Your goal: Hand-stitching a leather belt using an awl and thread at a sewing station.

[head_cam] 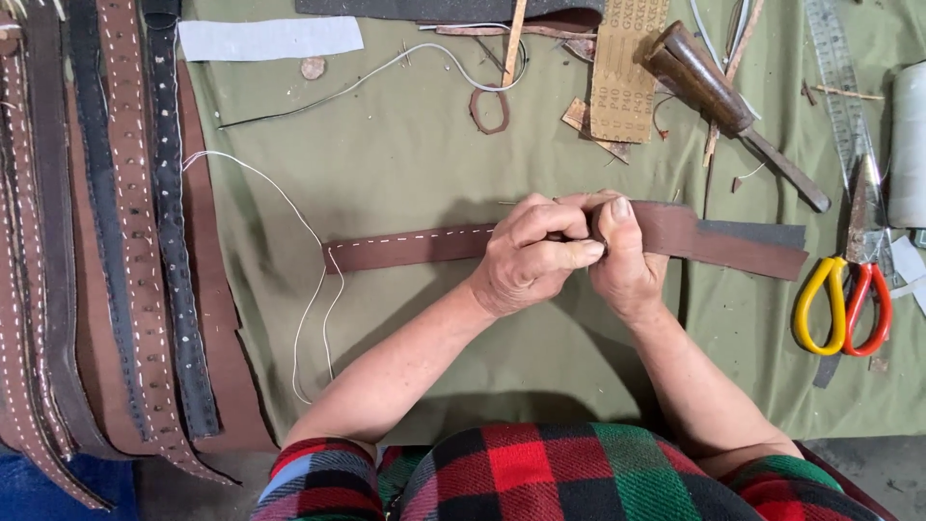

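- Left hand (526,259): grip pinched on the brown leather strap (415,246) mid-length, flat on the green-covered table (405,154).
- Right hand (622,256): fingers pressed together on the same strap, thumb up.
- White stitches done along the left part; right part (714,241) bare, unstitched.
- White thread (313,289) trailing off the left end.
- Scissors (844,304) lying well apart, right.

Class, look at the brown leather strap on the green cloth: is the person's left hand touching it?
Touching. The head view shows the left hand closed over the strap at its middle, fingers pressed onto the leather next to the right hand.
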